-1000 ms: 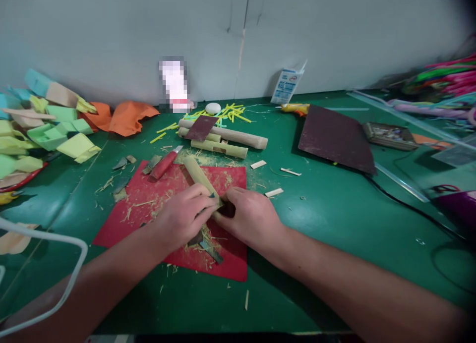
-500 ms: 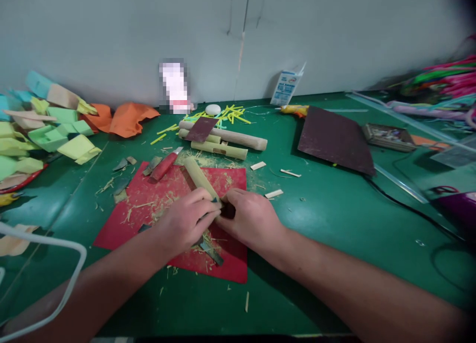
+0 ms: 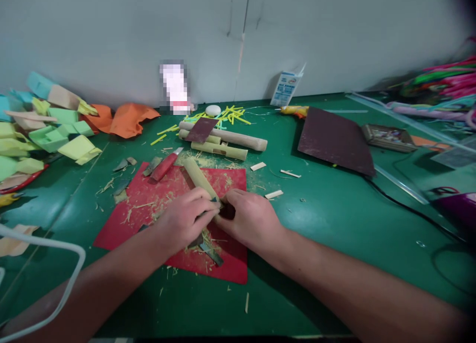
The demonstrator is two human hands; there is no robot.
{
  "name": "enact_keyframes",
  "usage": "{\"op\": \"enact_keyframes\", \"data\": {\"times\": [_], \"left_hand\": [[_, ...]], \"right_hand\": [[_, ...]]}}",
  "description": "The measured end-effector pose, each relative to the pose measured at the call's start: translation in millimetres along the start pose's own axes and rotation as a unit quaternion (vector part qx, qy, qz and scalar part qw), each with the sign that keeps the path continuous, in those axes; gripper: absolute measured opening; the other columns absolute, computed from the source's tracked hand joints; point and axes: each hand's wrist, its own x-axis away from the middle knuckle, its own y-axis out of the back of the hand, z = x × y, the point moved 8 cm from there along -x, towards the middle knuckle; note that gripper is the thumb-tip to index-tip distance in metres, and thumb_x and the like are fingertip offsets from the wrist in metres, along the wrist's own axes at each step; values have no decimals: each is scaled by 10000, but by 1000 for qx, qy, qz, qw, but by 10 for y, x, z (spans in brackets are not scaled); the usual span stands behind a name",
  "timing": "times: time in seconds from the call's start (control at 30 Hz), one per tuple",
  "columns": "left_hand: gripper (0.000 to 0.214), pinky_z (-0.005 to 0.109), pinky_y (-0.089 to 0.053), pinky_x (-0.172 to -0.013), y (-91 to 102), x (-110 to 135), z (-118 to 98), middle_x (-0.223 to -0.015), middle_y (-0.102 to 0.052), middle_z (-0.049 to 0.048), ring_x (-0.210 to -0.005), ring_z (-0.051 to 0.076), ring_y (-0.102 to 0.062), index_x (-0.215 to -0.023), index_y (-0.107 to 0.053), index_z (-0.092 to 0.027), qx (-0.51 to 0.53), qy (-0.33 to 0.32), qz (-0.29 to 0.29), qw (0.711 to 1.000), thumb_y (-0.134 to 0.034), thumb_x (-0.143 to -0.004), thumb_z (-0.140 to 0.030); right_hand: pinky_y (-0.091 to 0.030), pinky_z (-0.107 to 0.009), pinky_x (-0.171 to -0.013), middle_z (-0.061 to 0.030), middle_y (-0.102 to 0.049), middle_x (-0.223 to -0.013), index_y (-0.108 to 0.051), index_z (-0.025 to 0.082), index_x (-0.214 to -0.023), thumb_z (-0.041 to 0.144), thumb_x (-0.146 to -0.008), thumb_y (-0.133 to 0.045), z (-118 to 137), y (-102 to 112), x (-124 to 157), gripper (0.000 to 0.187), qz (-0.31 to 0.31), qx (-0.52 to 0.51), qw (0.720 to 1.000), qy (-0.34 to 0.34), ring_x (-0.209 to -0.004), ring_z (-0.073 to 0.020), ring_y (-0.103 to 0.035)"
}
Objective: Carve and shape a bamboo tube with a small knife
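Bamboo tube [image 3: 199,174] slants over the red sheet [image 3: 236,266], which presumably catches shavings [image 3: 139,203]. My left grip [image 3: 188,216] pinches its near part; my right grip [image 3: 253,211] curls around the near end, seemingly for steadiness, fingertips hidden. Knife [image 3: 165,165] lies across the sheet's far edge.

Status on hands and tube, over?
Left hand, right hand at near end of tube; grip partly hidden. Tube slants over red sheet. Shavings, knife nearby.
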Motion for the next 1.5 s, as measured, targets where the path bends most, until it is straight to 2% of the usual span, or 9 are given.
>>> {"op": "enact_keyframes", "data": {"times": [0.33,0.43,0.57,0.93,1.03,1.17,1.27,1.4,1.5], "left_hand": [[101,235,-511,-722,21,-10,21,-862,-612,33,-798,124,-612,-894,-657,-157,-8,9,-16,1000,-558,-913,-162],[97,226,-507,-735,-2,-13,10,-876,-613,34,-808,119,-610,-925,-657,-152,-3,-2,-1,1000,-562,-910,-151],[86,224,-502,-728,38,-12,28,-857,-610,34,-797,118,-609,-904,-658,-144,-7,6,-19,1000,-573,-901,-138],[102,236,-516,-727,-8,-7,25,-887,-619,35,-815,126,-616,-934,-654,-169,-7,2,4,1000,-554,-913,-158],[93,241,-518,-718,42,-13,59,-858,-619,32,-797,127,-618,-892,-653,-165,-13,16,-22,1000,-561,-908,-159],[114,250,-524,-730,12,-23,36,-872,-627,35,-810,132,-622,-913,-653,-172,-4,4,0,1000,-539,-919,-164],[108,243,-521,-711,38,-22,51,-857,-620,34,-784,127,-618,-898,-654,-166,-14,16,-17,1000,-548,-916,-171],[107,238,-515,-730,-7,-19,37,-889,-622,36,-812,128,-618,-924,-657,-173,-10,6,14,1000,-550,-918,-171],[96,227,-511,-730,38,-23,55,-858,-618,27,-796,120,-614,-902,-658,-169,-8,14,-9,1000,-563,-909,-155]], "right_hand": [[-201,-256,-522,12,-537,-649,-504,189,-652,359,-747,-598,-11,-1,-2,217,2,9,1000,-2,-576,-107,-385],[-204,-257,-523,13,-538,-651,-505,188,-658,331,-741,-595,0,-4,-5,188,7,7,1000,3,-575,-106,-386],[-203,-259,-520,9,-539,-647,-501,189,-649,359,-754,-587,-5,7,-8,218,5,11,1000,-3,-570,-107,-383],[-200,-258,-516,10,-555,-647,-515,193,-658,348,-746,-598,5,14,0,197,6,14,1000,-3,-566,-107,-409],[-204,-259,-515,9,-553,-648,-513,193,-654,356,-756,-595,9,18,3,210,6,20,1000,-5,-568,-110,-409],[-215,-256,-521,11,-546,-639,-514,191,-657,354,-757,-596,13,13,1,208,9,18,1000,-1,-566,-109,-406],[-212,-256,-523,7,-562,-656,-517,190,-663,363,-761,-594,7,12,0,212,11,17,1000,-3,-573,-111,-408],[-206,-257,-518,9,-559,-650,-515,191,-662,354,-756,-594,12,8,-1,205,14,14,1000,0,-570,-110,-404],[-204,-260,-516,10,-549,-642,-513,192,-657,346,-755,-589,5,15,0,198,7,21,1000,-2,-565,-110,-396]]}}
